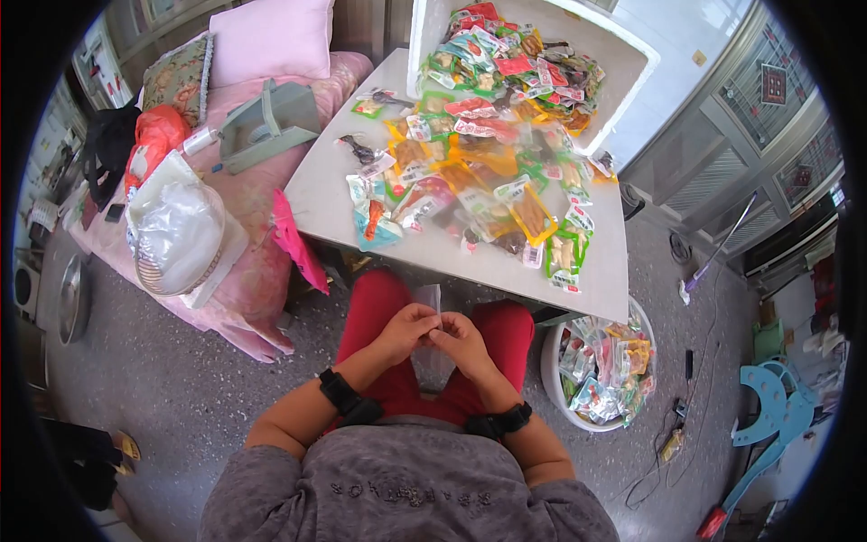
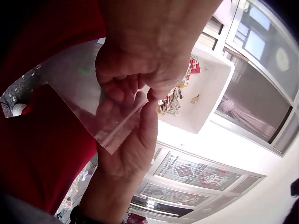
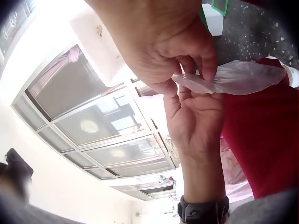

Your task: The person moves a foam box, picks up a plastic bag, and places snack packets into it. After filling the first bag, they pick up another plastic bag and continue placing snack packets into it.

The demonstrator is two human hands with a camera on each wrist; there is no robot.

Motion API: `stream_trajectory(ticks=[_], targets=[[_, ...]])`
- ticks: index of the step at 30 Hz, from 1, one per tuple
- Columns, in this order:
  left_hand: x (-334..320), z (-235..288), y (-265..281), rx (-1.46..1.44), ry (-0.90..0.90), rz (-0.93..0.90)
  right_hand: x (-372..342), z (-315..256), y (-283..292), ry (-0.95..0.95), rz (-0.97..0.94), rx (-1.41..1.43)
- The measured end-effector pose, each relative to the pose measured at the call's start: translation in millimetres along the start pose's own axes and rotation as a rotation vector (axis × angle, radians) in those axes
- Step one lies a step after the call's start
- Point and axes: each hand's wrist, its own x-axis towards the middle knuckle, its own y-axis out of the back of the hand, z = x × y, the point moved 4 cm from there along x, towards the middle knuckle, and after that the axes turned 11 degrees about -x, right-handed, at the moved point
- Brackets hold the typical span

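Note:
Over the lap, between the knees, my left hand (image 1: 406,334) and right hand (image 1: 462,343) meet at a clear plastic bag (image 2: 74,81). Fingers and thumbs of both hands pinch its top edge, where a seam-like strip runs along the film. The bag hangs down thin and see-through, with no contents showing. In the right wrist view the bag (image 3: 252,77) stretches off to one side of the fingertips, over the red trousers (image 3: 261,135). Part of the pinched edge is hidden behind the fingers.
Ahead stands a table (image 1: 316,194) strewn with small snack packets (image 1: 533,217). A white foam box (image 1: 623,81) of packets lies tilted at its back. A white bucket (image 1: 549,366) of packets is at right; a basket (image 1: 217,257) with clear bags sits left on pink bedding.

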Motion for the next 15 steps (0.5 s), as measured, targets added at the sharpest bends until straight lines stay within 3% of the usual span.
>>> stream_trajectory(ticks=[6, 9, 15], targets=[[1, -1, 2, -0.005, 0.000, -0.011, -4, -9, 3, -0.059, -0.154, 0.172], [0, 0, 1, -0.023, -0.011, -0.033, -6, 0, 5, -0.131, -0.083, 0.293], [1, 0, 0, 0.002, -0.019, -0.016, -7, -2, 5, -0.139, -0.091, 0.275]])
